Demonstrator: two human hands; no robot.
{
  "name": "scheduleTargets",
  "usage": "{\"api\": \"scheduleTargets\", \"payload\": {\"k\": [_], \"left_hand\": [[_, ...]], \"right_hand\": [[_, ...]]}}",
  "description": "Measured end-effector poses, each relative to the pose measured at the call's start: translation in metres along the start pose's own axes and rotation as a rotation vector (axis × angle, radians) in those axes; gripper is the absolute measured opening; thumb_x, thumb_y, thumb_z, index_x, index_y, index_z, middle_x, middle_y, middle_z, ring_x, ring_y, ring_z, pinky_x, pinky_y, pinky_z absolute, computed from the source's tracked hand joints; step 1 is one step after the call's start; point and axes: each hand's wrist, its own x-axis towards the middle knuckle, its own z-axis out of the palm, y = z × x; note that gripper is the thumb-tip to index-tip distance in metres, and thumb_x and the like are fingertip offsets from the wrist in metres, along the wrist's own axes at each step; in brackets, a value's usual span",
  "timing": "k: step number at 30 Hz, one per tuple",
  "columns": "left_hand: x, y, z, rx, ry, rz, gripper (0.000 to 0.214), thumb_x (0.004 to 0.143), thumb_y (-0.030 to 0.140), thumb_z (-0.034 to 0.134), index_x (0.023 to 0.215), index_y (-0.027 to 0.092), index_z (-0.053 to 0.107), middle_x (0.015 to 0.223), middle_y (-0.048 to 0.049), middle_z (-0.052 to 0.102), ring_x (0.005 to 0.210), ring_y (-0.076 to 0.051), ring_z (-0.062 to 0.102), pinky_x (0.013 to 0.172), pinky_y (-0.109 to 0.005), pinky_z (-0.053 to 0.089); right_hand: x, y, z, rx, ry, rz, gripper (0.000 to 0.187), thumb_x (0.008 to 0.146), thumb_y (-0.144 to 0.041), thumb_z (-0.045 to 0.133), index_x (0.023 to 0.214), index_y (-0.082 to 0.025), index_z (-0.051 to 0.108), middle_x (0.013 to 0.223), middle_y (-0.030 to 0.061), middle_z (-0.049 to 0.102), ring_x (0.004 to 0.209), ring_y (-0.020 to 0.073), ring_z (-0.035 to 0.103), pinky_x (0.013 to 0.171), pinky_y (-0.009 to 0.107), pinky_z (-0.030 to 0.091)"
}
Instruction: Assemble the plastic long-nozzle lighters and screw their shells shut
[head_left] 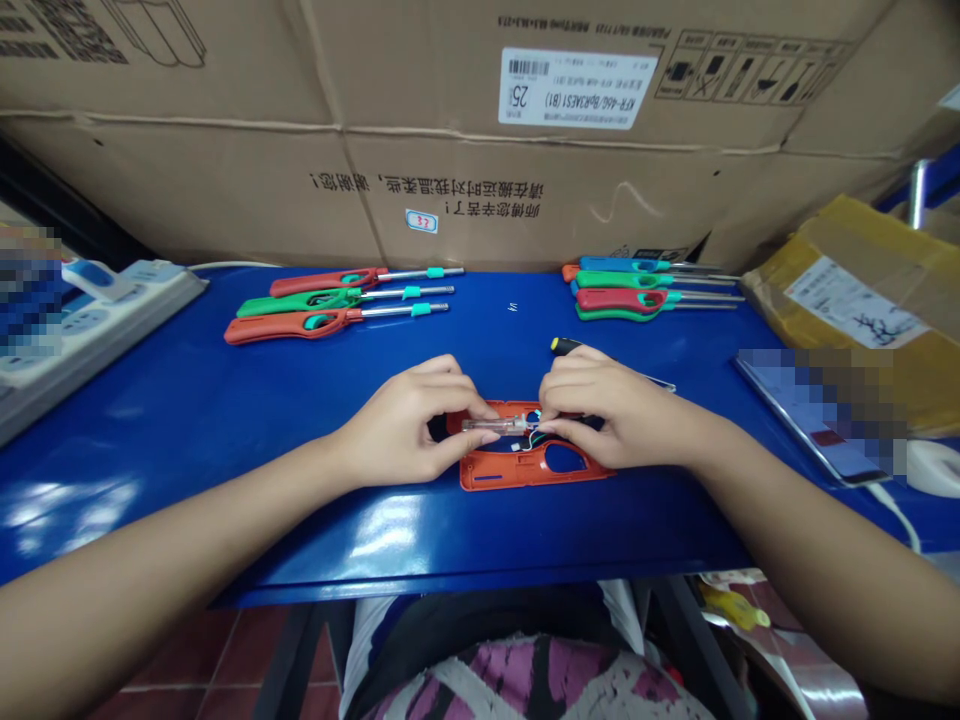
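An orange lighter shell lies opened into two halves on the blue tabletop, and its near half (495, 471) shows in full. Above the far half (514, 408), my left hand (412, 425) pinches a clear lighter fuel tank (495, 427) between thumb and fingers. My right hand (600, 410) is closed at the tank's right end, with fingertips at its small white valve (531, 424). Whether they grip the valve or a thin wire there is hidden. A small white piece with wires (517, 446) sits between the halves. Behind my right hand lies a black screwdriver with a yellow end (564, 346).
Several long-necked lighters lie at the back left (300, 325) and back right (622, 300). A power strip (97, 320) stands on the left. To the right are a phone (814, 420) with a white cable and a taped parcel (840, 260). A large cardboard box (450, 150) walls the back.
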Motion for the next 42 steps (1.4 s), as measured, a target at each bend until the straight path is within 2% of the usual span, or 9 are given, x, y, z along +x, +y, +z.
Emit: {"api": "scheduleTargets", "payload": {"k": [9, 12, 17, 20, 22, 27, 35, 38, 42], "left_hand": [[0.000, -0.007, -0.003, -0.006, 0.030, -0.048, 0.009, 0.089, 0.025, 0.071, 0.093, 0.019, 0.076, 0.083, -0.0041, 0.074, 0.079, -0.018, 0.060, 0.073, -0.032, 0.051], [-0.001, -0.008, -0.001, -0.023, -0.030, -0.038, 0.010, 0.088, 0.025, 0.071, 0.094, 0.020, 0.076, 0.081, -0.0037, 0.073, 0.079, -0.018, 0.060, 0.073, -0.032, 0.050], [-0.001, -0.008, -0.001, 0.049, -0.100, -0.040, 0.013, 0.086, 0.026, 0.070, 0.097, 0.021, 0.075, 0.093, -0.0051, 0.072, 0.087, -0.020, 0.059, 0.081, -0.035, 0.050], [-0.001, -0.009, -0.001, 0.082, -0.138, -0.076, 0.020, 0.084, 0.029, 0.072, 0.102, 0.021, 0.074, 0.100, -0.0057, 0.069, 0.091, -0.021, 0.058, 0.084, -0.037, 0.049], [-0.001, -0.009, -0.001, 0.095, -0.153, -0.088, 0.025, 0.085, 0.033, 0.071, 0.107, 0.021, 0.073, 0.105, -0.0060, 0.068, 0.095, -0.022, 0.058, 0.086, -0.037, 0.049], [0.001, -0.009, -0.001, 0.132, -0.134, -0.103, 0.032, 0.090, 0.040, 0.068, 0.117, 0.022, 0.071, 0.111, -0.0068, 0.065, 0.100, -0.022, 0.058, 0.091, -0.038, 0.048], [-0.001, -0.015, -0.002, 0.260, -0.130, -0.112, 0.043, 0.090, 0.048, 0.065, 0.124, 0.022, 0.067, 0.123, -0.0091, 0.061, 0.113, -0.027, 0.056, 0.099, -0.045, 0.045], [-0.002, -0.016, -0.001, 0.271, -0.116, -0.102, 0.045, 0.090, 0.049, 0.066, 0.127, 0.023, 0.065, 0.127, -0.0096, 0.060, 0.119, -0.028, 0.054, 0.103, -0.046, 0.043], [-0.001, -0.008, -0.004, 0.252, -0.047, -0.043, 0.049, 0.088, 0.047, 0.069, 0.130, 0.022, 0.062, 0.129, -0.0099, 0.060, 0.121, -0.028, 0.053, 0.105, -0.045, 0.041]], "right_hand": [[-0.003, 0.007, -0.007, 0.009, 0.041, 0.032, 0.019, 0.099, -0.024, 0.053, 0.083, -0.020, 0.063, 0.083, 0.0028, 0.067, 0.082, 0.0177, 0.056, 0.087, 0.036, 0.037], [-0.002, 0.007, -0.006, -0.031, 0.027, 0.024, 0.019, 0.099, -0.027, 0.055, 0.085, -0.021, 0.066, 0.085, 0.0035, 0.067, 0.084, 0.0182, 0.058, 0.086, 0.037, 0.037], [-0.005, 0.006, -0.008, -0.058, 0.007, 0.043, 0.011, 0.090, -0.020, 0.059, 0.093, -0.022, 0.069, 0.097, 0.0048, 0.067, 0.093, 0.0202, 0.060, 0.090, 0.038, 0.039], [-0.007, 0.007, -0.010, -0.055, -0.009, 0.088, 0.020, 0.085, -0.015, 0.061, 0.102, -0.023, 0.069, 0.109, 0.0069, 0.066, 0.103, 0.0227, 0.060, 0.094, 0.040, 0.040], [-0.008, 0.009, -0.010, -0.052, -0.030, 0.112, 0.019, 0.087, -0.016, 0.060, 0.102, -0.022, 0.069, 0.111, 0.0079, 0.066, 0.105, 0.0235, 0.060, 0.095, 0.041, 0.042], [-0.008, 0.014, -0.004, -0.060, -0.047, 0.190, 0.014, 0.094, -0.026, 0.059, 0.105, -0.021, 0.067, 0.111, 0.0086, 0.063, 0.102, 0.0237, 0.061, 0.091, 0.041, 0.046], [-0.006, 0.009, -0.008, 0.110, 0.034, 0.139, 0.009, 0.094, -0.017, 0.056, 0.097, -0.021, 0.064, 0.103, 0.0058, 0.064, 0.094, 0.0181, 0.061, 0.084, 0.032, 0.049], [-0.006, 0.008, -0.009, 0.100, -0.015, 0.135, 0.013, 0.094, -0.018, 0.058, 0.104, -0.022, 0.065, 0.104, 0.0050, 0.068, 0.094, 0.0185, 0.063, 0.084, 0.032, 0.050], [-0.008, 0.009, -0.015, 0.059, 0.042, 0.138, 0.023, 0.094, -0.026, 0.060, 0.116, -0.022, 0.066, 0.114, 0.0076, 0.068, 0.100, 0.0204, 0.064, 0.085, 0.032, 0.050]]}}
